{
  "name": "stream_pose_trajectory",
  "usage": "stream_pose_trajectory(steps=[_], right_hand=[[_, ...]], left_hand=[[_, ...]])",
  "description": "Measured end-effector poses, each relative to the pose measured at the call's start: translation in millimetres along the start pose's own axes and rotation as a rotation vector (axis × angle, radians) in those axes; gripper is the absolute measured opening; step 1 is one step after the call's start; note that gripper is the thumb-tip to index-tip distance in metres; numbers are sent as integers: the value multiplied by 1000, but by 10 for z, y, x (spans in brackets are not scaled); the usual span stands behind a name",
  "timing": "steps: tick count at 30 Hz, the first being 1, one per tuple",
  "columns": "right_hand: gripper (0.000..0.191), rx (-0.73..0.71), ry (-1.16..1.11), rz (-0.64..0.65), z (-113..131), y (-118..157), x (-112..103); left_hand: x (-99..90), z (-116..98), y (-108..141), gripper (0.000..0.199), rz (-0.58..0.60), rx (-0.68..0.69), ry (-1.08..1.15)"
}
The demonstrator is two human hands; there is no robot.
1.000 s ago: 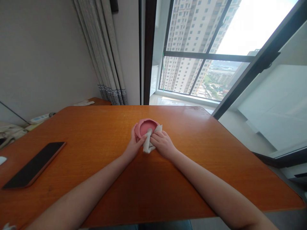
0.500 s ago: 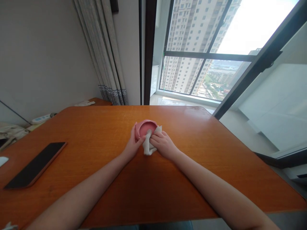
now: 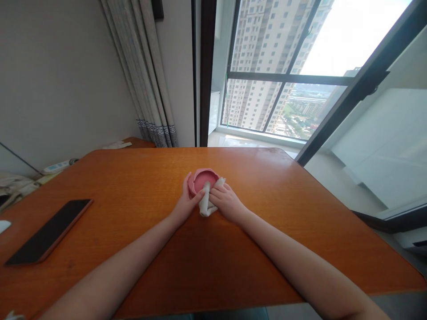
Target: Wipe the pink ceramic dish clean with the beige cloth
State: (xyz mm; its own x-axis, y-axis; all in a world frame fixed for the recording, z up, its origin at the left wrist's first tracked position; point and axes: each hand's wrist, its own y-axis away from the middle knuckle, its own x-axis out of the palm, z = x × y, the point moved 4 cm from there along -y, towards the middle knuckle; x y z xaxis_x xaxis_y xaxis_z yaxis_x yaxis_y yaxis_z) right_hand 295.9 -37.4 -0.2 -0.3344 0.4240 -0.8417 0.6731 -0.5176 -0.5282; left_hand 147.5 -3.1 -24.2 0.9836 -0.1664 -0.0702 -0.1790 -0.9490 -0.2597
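Observation:
A small pink dish [image 3: 201, 179] with a raised rim is tilted toward me over the middle of the table [image 3: 133, 186]. My left hand [image 3: 187, 197] grips its left side, fingers behind and thumb at the near rim. A white cloth [image 3: 205, 206] hangs over the dish's near edge, with one end inside it. My right hand [image 3: 227, 201] is closed on the cloth at the dish's right side; part of the cloth sticks up above the fingers.
On the left of the table lies a dark flat pad [image 3: 50, 231] with a reddish edge, and a white object [image 3: 4, 226] beside it. A power strip [image 3: 58, 166] and some fabric [image 3: 16, 184] are at the far left. A window stands beyond.
The pink dish has tipped slightly and the cloth's upper end at my right fingers sits a little lower. Both hands keep their hold.

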Motion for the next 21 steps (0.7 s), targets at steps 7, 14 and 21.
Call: stream_pose_trajectory(steps=[7, 14, 21], right_hand=[[24, -40, -25, 69, -36, -18, -62], [18, 45, 0, 14, -14, 16, 22], [20, -18, -89, 82, 13, -4, -63]], left_hand=[[-154, 18, -110, 63, 2, 85, -93], [-4, -16, 20, 80, -9, -5, 13], [-185, 28, -116, 62, 12, 55, -98]])
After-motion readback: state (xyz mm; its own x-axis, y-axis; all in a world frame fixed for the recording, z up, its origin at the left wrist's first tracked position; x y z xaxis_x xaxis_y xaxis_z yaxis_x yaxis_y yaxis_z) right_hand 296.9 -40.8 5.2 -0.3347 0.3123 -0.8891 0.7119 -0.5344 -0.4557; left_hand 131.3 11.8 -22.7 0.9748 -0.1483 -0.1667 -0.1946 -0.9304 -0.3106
